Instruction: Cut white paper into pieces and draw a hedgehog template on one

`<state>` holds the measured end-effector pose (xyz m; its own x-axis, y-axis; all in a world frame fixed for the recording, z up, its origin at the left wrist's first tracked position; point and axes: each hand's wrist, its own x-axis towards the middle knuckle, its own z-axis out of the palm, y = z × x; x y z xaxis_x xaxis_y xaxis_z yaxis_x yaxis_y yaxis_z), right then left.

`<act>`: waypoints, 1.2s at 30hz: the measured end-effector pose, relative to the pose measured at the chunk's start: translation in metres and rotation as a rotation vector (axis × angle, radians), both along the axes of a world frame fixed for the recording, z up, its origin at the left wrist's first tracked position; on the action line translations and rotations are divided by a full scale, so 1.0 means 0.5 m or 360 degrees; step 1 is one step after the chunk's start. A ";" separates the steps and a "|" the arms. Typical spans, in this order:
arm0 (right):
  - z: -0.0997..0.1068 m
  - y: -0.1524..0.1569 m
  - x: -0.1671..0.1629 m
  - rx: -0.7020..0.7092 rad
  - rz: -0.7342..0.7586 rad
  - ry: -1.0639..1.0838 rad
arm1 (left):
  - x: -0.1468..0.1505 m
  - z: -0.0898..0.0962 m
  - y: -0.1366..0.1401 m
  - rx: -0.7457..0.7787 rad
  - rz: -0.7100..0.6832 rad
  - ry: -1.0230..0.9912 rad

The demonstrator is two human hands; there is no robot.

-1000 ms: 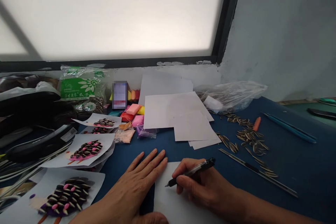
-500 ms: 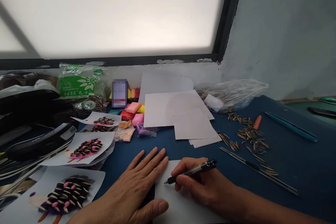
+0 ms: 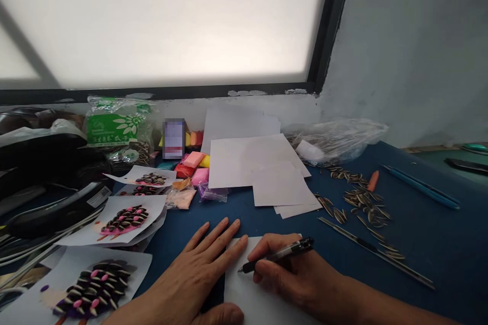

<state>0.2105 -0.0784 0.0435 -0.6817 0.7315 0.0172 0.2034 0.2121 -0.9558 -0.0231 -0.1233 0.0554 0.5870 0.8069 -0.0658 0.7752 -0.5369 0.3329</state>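
Note:
My right hand (image 3: pixel 293 274) grips a black pen (image 3: pixel 278 254), its tip low over or touching a white sheet of paper (image 3: pixel 251 297). Whether a mark is on the sheet I cannot tell. Flat on the blue table (image 3: pixel 190 218), my left hand (image 3: pixel 206 264) has its fingers spread, with the index finger and thumb at the sheet's left edge. To the left lie several papers bearing seed-and-clay hedgehogs; the nearest hedgehog (image 3: pixel 95 287) has black striped seeds, pink dots and a purple base.
Blank papers (image 3: pixel 232 162) lie beyond my hands, beside clay packets (image 3: pixel 194 160) and a phone (image 3: pixel 174 139). Loose sunflower seeds (image 3: pixel 368 200), an orange clay piece (image 3: pixel 373 181), a silver tool (image 3: pixel 377 251) and blue tweezers (image 3: pixel 419 186) are to the right. Seed bags (image 3: pixel 114 129) stand along the wall.
The whole view has shifted slightly, so things sit a little lower. Both hands keep nearly the same pose, the pen still in my right hand.

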 end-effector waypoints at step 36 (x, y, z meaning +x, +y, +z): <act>-0.013 -0.001 -0.003 0.0065 -0.0001 0.0098 | 0.004 -0.004 0.007 -0.0032 0.0054 -0.0048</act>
